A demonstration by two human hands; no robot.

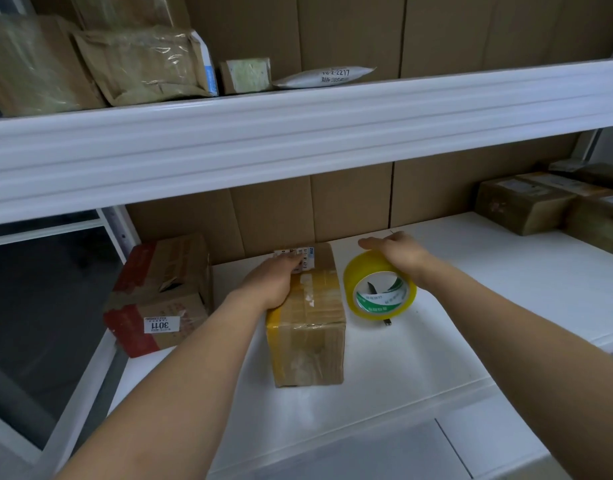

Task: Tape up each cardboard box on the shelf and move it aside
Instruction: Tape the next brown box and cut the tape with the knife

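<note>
Head view, step in hand: taping of the small brown cardboard box with yellow tape bands (307, 317), judged to be just starting or between strips; tape roll not yet lifted to the box
Head view, left hand (275, 280): laid palm-down on the top of the small box, over its left part, fingers stretched toward the white printed label (300, 259) at the far end; fingers look straight and close together, pressing rather than pinching
Head view, right hand (397, 252): draped over the top of the yellow roll of packing tape with a green-and-white core (379, 289), fingers extended past it toward the back wall; whether the thumb hooks the roll is hidden, so a true grip cannot be told
Head view, box position: standing on the white metal shelf board (436, 341), just left of the roll, not touching it, right of the red-and-brown carton numbered 3011 (159, 292)
Head view, doing it well: keep the left palm firm so the flaps stay flat; find the loose tape end first; start the strip on the near face, pull over the centre seam, smooth down without wrinkles
Head view, risk: light box likely to slide if pulled without the left hand's weight
Head view, aside: brown taped parcels (547, 202) far right on the same board
</note>
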